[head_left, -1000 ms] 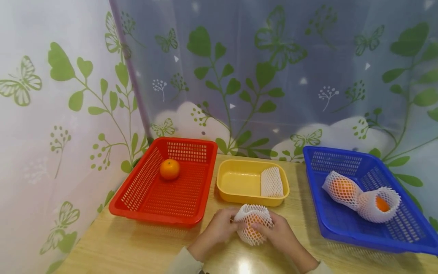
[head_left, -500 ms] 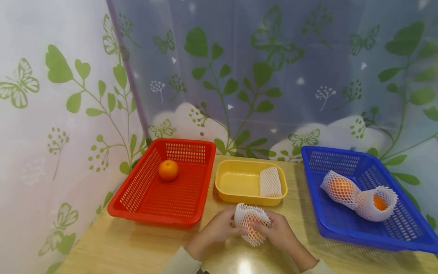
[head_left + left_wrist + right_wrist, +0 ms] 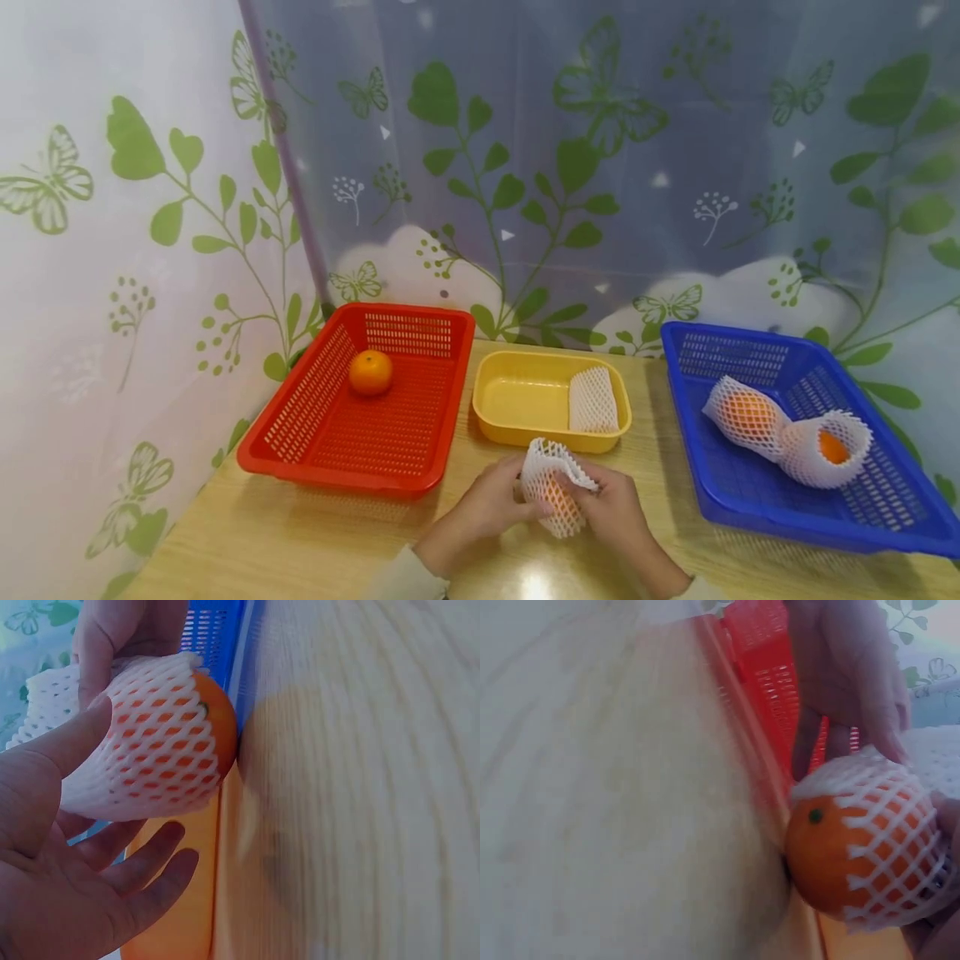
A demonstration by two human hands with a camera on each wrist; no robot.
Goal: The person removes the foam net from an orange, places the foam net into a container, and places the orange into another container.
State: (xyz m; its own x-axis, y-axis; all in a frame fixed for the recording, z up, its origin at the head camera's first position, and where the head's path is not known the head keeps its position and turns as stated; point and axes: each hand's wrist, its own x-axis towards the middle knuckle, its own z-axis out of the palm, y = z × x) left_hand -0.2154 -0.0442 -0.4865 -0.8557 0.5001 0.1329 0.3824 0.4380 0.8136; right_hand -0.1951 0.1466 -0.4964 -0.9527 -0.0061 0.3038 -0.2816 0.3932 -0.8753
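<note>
Head view: the left hand (image 3: 487,502) and right hand (image 3: 617,510) grip a netted orange (image 3: 553,502) near a yellow tub (image 3: 525,404) holding a foam sleeve (image 3: 592,402); the red basket (image 3: 337,481) holds one bare orange (image 3: 371,372), the blue basket (image 3: 795,527) two netted ones (image 3: 748,415). Left wrist: thumb on the netting, fingers (image 3: 142,856) loosely spread. Right wrist: the gripped fruit's stem end shows.

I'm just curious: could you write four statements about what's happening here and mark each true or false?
1. A rectangular yellow plastic tub stands between a slatted red plastic basket and a slatted blue plastic basket. True.
2. The red basket holds three oranges. False: it holds one bare round orange.
3. The left hand and right hand hold an orange in white foam netting. True.
4. That netted orange is completely covered. False: its green stem spot shows bare.
</note>
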